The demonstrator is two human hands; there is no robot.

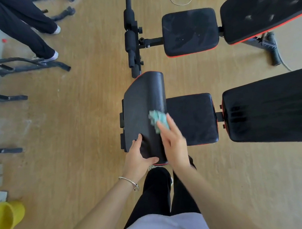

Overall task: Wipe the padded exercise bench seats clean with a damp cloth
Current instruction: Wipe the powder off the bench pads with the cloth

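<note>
Now — left hand grips pad edge | right hand presses cloth

The floor under me was light brown wood. A yellow cup stood low on my left, near the edge. Further off on that side, someone's legs in dark trousers and white shoes stood by some black metal bars lying on the floor. A white cord lay far ahead of me.
</note>
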